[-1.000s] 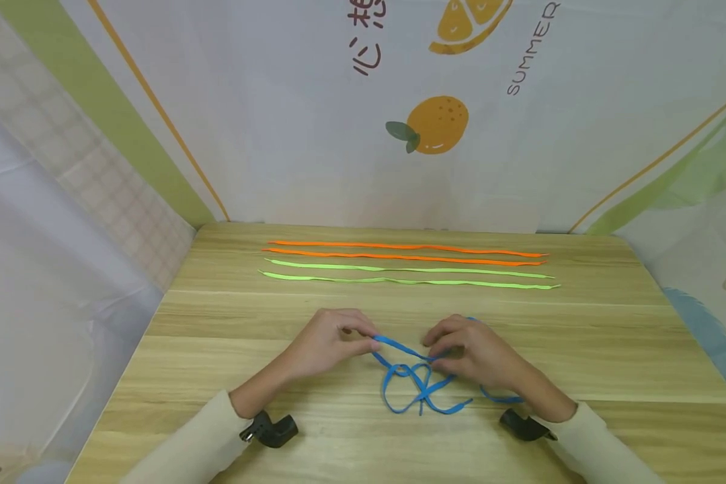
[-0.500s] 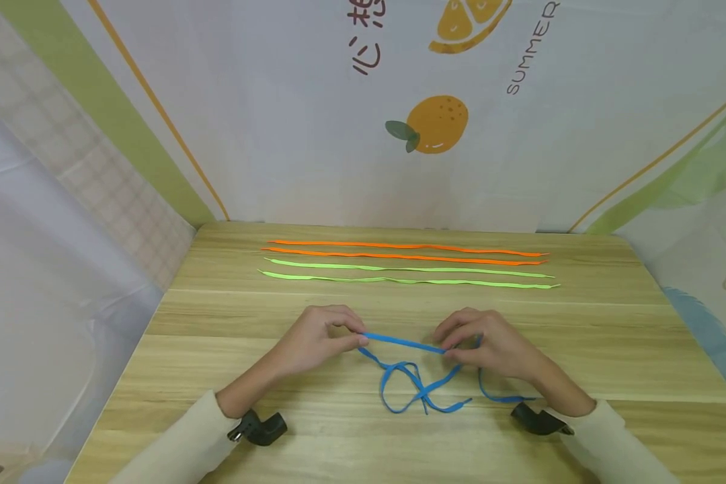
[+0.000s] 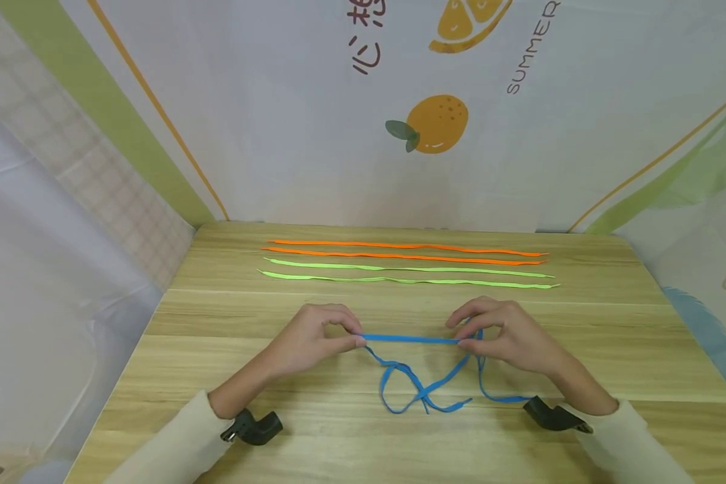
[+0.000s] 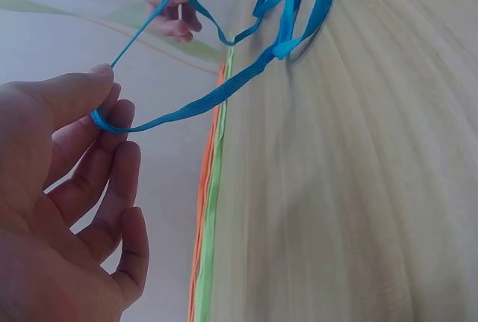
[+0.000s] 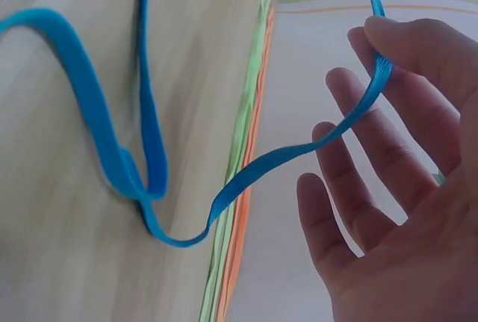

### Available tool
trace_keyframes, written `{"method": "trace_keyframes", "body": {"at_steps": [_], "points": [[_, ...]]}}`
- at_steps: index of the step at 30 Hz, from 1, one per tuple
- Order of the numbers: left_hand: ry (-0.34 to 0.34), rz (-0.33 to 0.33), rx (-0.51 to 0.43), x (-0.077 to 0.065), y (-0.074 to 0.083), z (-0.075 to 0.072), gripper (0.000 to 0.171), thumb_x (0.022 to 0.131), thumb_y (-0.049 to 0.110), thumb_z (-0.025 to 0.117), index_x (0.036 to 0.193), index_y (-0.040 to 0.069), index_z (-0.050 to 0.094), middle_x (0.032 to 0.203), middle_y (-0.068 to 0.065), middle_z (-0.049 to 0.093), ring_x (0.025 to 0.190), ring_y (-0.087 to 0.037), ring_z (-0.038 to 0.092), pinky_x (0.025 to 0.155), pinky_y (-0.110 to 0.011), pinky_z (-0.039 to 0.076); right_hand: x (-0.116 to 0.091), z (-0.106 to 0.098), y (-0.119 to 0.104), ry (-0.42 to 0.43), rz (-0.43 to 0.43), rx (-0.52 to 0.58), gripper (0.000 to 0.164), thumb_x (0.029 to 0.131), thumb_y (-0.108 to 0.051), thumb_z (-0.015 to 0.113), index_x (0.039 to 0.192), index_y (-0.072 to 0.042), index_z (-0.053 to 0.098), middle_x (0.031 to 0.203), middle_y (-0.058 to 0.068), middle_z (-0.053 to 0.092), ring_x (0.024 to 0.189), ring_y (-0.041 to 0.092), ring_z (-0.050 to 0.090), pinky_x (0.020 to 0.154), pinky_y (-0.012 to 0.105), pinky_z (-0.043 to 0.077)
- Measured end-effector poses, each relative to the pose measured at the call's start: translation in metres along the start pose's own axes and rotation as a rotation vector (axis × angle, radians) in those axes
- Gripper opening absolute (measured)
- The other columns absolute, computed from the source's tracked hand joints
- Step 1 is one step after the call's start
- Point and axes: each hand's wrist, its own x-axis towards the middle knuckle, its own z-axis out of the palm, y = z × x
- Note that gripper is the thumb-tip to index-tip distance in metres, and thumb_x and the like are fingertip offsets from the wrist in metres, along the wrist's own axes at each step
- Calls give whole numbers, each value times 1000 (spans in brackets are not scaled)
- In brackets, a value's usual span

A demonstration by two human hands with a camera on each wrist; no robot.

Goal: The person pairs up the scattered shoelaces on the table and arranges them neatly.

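Observation:
A flat blue shoelace [image 3: 411, 339] is stretched between the two hands, a short way above the table. At its left end my left hand [image 3: 317, 339] pinches it between thumb and forefinger. My right hand [image 3: 505, 336] pinches the lace at the other end of the taut stretch, its other fingers spread in the right wrist view. From both hands the rest of the lace hangs down, lying in a loose crossed loop on the wood with a tipped end toward the front. In the left wrist view, the blue lace [image 4: 202, 104] droops from the fingers toward this loop.
Two orange laces [image 3: 399, 256] and two lime-green laces [image 3: 411, 269] lie straight, side by side, across the back of the wooden table [image 3: 230, 316]. Behind the table hangs a white printed cloth [image 3: 314, 161]. Each wrist carries a black camera mount [image 3: 260, 428].
Both hands have moved apart, the right one farther to the right and slightly back. The blue stretch between them has become longer and straighter, and the loops below have shrunk.

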Motion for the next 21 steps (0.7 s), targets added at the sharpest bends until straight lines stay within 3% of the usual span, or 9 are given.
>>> {"method": "trace_keyframes", "body": {"at_steps": [8, 14, 21], "points": [[18, 1, -23, -1, -2, -9, 2, 100, 17, 84, 100, 20, 84, 104, 5, 79, 103, -14, 72, 97, -56, 58, -4, -12, -1, 10, 55, 66, 28, 90, 9, 86, 99, -18, 86, 117, 10, 78, 113, 19, 71, 94, 23, 55], [27, -14, -27, -2, -1, -16, 2, 101, 18, 83, 101, 19, 84, 104, 10, 78, 104, -15, 72, 99, -57, 57, -9, -21, 2, 16, 111, 83, 31, 93, 9, 82, 99, -21, 86, 120, 6, 78, 116, 15, 70, 93, 23, 55], [55, -38, -30, -7, -1, -26, 4, 101, 17, 83, 98, 20, 84, 101, 12, 77, 104, -17, 72, 96, -49, 58, -13, -29, 4, 43, 136, 74, 31, 93, 11, 81, 99, -20, 86, 119, 5, 79, 117, 12, 69, 93, 22, 55]]}}
